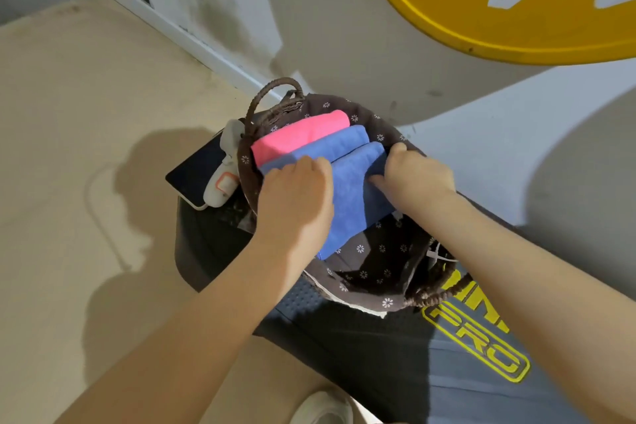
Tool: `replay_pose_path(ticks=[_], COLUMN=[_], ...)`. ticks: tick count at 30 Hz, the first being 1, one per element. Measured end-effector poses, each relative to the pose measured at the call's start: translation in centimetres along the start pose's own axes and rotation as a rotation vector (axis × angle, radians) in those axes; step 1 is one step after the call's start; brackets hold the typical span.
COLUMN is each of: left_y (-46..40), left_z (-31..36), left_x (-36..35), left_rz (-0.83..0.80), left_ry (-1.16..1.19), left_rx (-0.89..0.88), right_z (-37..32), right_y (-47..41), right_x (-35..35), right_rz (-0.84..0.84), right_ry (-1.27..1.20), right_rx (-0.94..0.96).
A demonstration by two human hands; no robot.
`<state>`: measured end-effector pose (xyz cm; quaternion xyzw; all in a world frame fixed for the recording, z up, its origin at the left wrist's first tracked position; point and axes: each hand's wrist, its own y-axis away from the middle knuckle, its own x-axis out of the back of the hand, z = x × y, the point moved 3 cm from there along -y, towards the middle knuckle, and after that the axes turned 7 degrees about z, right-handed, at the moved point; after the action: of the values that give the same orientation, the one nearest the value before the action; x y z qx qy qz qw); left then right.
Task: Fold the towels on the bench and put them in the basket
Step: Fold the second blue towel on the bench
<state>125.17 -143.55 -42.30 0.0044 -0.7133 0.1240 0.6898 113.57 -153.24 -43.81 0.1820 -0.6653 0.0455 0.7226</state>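
Observation:
A dark woven basket (373,289) with a flowered brown lining stands on the black bench (395,354). Inside it, three folded towels stand on edge side by side: a pink towel (303,134) at the far side, a blue towel (330,146) in the middle, and a second blue towel (358,193) nearest me. My left hand (296,193) grips the left end of that nearest towel, fingers curled over its top edge. Its right end is held by my right hand (416,175), thumb against the basket's rim.
A white handheld device (223,179) and a dark tablet (196,172) lie on the bench's far end, left of the basket. The basket's rope handles (272,89) stick up at both ends. A white wall runs behind; a beige floor lies to the left. A white shoe (323,406) shows below.

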Motion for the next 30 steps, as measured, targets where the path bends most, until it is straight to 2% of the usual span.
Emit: replay_pose_path(ticks=[2, 4, 6, 10, 13, 15, 17, 19, 21, 24, 27, 30], left_y=[0.5, 0.9, 1.2, 1.6, 1.3, 1.1, 1.2, 1.0, 0.8, 0.3, -0.8, -1.4], left_z=[1.6, 2.4, 2.6, 3.0, 2.9, 3.1, 3.5, 3.6, 4.1, 6.3, 10.0, 13.4], left_x=[-0.7, -1.3, -2.7, -4.2, -4.6, -4.5, -3.8, -2.8, -0.9, 1.9, 4.8, 8.2], left_rz=[-0.158, -0.299, -0.424, -0.582, -0.709, -0.729, -0.682, -0.509, -0.317, -0.232, -0.257, -0.29], left_ry=[0.083, 0.193, 0.145, -0.059, -0.06, -0.061, -0.056, -0.014, -0.006, 0.012, 0.178, 0.306], left_rx=[-0.168, -0.309, -0.411, -0.549, -0.475, -0.453, -0.411, -0.339, -0.314, -0.32, -0.372, -0.361], right_z=[-0.2, -0.6, -0.7, -0.7, -0.6, -0.4, 0.1, 1.0, 2.8, 7.1, 12.2, 17.5], right_y=[0.7, 1.6, 2.2, 1.3, 1.0, 1.4, 2.2, 3.4, 4.7, 7.2, 10.1, 13.5], right_x=[0.8, 0.5, -0.7, -2.2, -2.5, -2.5, -1.8, 0.2, 3.1, 5.9, 7.3, 8.7], right_rz=[-0.024, -0.277, -0.494, -0.481, -0.463, -0.456, -0.446, -0.375, -0.175, 0.078, 0.092, -0.026], right_ry=[-0.04, -0.225, -0.173, -0.06, -0.006, 0.003, -0.005, -0.037, -0.171, -0.405, -0.495, -0.467], right_rx=[0.048, 0.075, 0.109, 0.134, 0.203, 0.239, 0.299, 0.354, 0.374, 0.324, 0.217, 0.083])
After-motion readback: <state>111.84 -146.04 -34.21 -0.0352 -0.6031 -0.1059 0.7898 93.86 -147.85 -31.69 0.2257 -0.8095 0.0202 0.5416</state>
